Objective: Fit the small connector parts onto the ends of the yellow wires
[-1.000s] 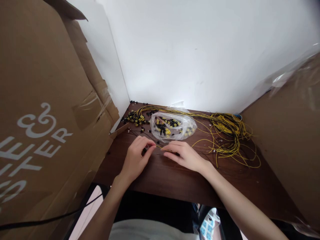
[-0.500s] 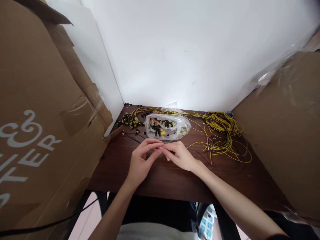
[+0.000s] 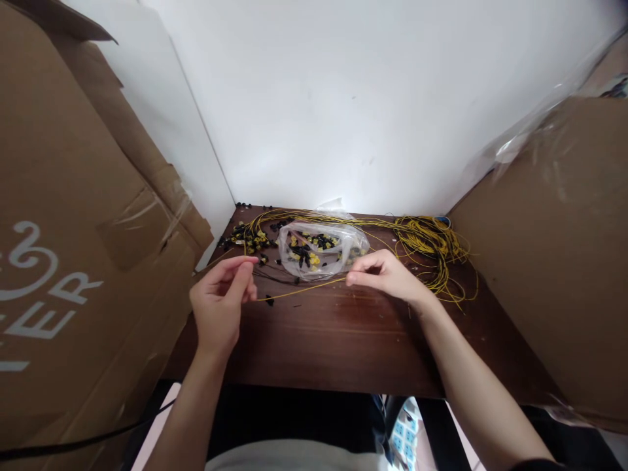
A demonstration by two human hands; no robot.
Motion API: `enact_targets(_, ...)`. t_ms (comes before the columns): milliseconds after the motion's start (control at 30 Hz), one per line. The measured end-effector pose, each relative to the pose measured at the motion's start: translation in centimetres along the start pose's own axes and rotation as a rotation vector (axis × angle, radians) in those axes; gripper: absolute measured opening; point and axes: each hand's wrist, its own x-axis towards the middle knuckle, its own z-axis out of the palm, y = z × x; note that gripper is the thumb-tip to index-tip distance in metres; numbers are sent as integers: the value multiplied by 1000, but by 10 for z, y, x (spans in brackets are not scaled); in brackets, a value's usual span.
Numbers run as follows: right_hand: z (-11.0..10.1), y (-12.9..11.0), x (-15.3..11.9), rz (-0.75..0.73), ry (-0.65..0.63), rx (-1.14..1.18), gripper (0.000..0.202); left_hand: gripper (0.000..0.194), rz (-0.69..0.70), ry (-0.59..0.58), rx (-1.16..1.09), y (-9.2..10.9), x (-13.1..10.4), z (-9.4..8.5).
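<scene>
One cardboard box [image 3: 98, 216] is standing close on the left, white letters "ER" reading clearly on it. The left hand [image 3: 220, 294] is pinching its fingertips together, on what I cannot tell; the right hand [image 3: 383, 276] is gripping a yellow wire [image 3: 304, 288] that is stretching between both hands. Beyond, a plastic bag [image 3: 347, 246] is holding black and yellow connectors [image 3: 314, 259].
</scene>
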Motion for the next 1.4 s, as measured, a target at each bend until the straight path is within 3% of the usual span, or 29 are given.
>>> enact_targets(133,-21,1,-9,111,-52,41,33,15,239,96,554,-1,2,-17)
enact_targets(200,-24,2,-12,147,-60,59,32,16,293,89,680,-1,2,-19)
enact_targets(300,-19,2,-10,169,-74,71,30,17,263,13,649,0,-2,-10)
enact_targets(433,0,2,-2,174,-156,69,29,18,223,-237,541,1,-18,20)
enact_targets(600,18,3,3,143,-198,92,27,21,124,-443,610,-6,-36,50)
enact_targets(767,19,7,3,148,-200,94,28,17,7,-565,596,-14,-38,51)
enact_targets(1000,20,8,3,159,-196,94,30,13,-2,-582,544,-16,-38,50)
enact_targets(1167,18,10,3,159,-213,190,28,15,-69,-528,330,-12,-30,48)
enact_targets(1400,7,17,0,205,-276,214,23,19,-394,-445,-440,2,-10,30)
